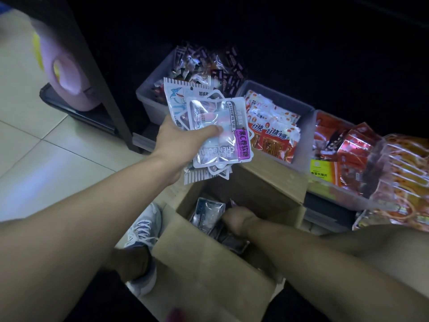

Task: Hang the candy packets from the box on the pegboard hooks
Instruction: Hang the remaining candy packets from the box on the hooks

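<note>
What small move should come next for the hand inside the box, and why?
Probably close the right hand on one more packet and lift it out. It is deep in the open box among packets, while the left hand already grips a stack.

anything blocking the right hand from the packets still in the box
Nothing visible does. The cardboard box is open, its flaps folded out, and the right hand is already down inside among the loose packets. The left hand holds its stack above.

The cardboard box point(209, 270) mouth stands open upward, hemmed by raised flaps and snack bins point(274, 96) behind.
</note>
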Available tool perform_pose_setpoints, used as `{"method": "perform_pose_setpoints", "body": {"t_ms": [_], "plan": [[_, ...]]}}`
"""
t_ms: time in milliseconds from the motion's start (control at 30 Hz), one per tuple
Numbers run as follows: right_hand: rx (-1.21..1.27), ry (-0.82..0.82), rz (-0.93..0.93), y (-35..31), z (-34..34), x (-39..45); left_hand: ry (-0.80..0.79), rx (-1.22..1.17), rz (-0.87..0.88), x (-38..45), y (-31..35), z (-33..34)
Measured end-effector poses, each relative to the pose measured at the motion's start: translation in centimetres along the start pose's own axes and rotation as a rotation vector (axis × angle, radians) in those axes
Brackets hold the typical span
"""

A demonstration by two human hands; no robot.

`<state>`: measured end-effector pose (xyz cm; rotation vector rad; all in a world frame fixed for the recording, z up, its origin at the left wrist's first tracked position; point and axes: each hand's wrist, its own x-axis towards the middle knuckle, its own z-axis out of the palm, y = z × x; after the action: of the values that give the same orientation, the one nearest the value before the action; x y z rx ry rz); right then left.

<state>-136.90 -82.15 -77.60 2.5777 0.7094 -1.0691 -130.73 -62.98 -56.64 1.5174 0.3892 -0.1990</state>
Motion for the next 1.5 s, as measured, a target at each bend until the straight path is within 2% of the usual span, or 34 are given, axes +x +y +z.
{"method": "perform_pose_setpoints", "body": {"t_ms": [67, 167, 267, 367, 433, 533, 633, 700, 800, 967, 1100, 1200, 1367, 1500], "plan": [[0.115, 0.024, 0.014, 0.7, -2.7, -2.6, -0.006, -0.008, 0.001, -0.3, 0.3, -0.1], [0.098, 0.091, -0.041, 1.6, -6.8, -7.3, 0.016, -0.008, 0.017, -0.7, 0.8, -0.6], [0.092, 0.253, -0.119, 2.9, -10.1, -12.7, 0.051, -0.016, 0.033, -1.0, 0.9, -1.1], [0.335, 0.437, -0.143, 5.0, -13.1, -18.1, 0.071, -0.034, 0.043, -1.2, 0.8, -1.3], [0.557, 0.520, -0.100, 6.0, -15.2, -21.7, 0.067, -0.054, 0.044, -1.3, 0.8, -1.3], [1.137, 0.659, -0.189, 6.6, -18.1, -25.4, 0.016, -0.052, 0.043, -1.6, 0.6, -1.0], [1.720, 0.685, -0.198, 6.4, -19.4, -25.0, -0.098, -0.066, 0.022, -2.3, 0.6, -0.1], [1.885, 0.724, -0.112, 6.1, -19.9, -23.3, -0.178, -0.139, 0.003, -3.0, 0.8, 0.5], [1.957, 0.820, 0.060, 5.8, -20.3, -21.0, -0.257, -0.239, -0.018, -3.8, 1.5, 1.1], [2.105, 0.948, -0.004, 4.5, -20.6, -19.1, -0.186, -0.346, -0.010, -3.2, 1.9, 1.1], [2.084, 1.068, 0.081, 3.4, -20.7, -18.3, -0.157, -0.409, -0.021, -2.9, 1.8, 1.4], [2.022, 1.098, 0.126, 3.2, -21.1, -18.2, -0.147, -0.401, -0.005, -2.7, 1.8, 2.0], [1.901, 1.105, 0.114, 4.1, -21.5, -19.0, -0.222, -0.412, 0.018, -2.0, 2.4, 2.6], [1.860, 1.161, 0.085, 4.7, -22.0, -20.2, -0.209, -0.423, 0.020, -1.5, 2.9, 3.8]]}}
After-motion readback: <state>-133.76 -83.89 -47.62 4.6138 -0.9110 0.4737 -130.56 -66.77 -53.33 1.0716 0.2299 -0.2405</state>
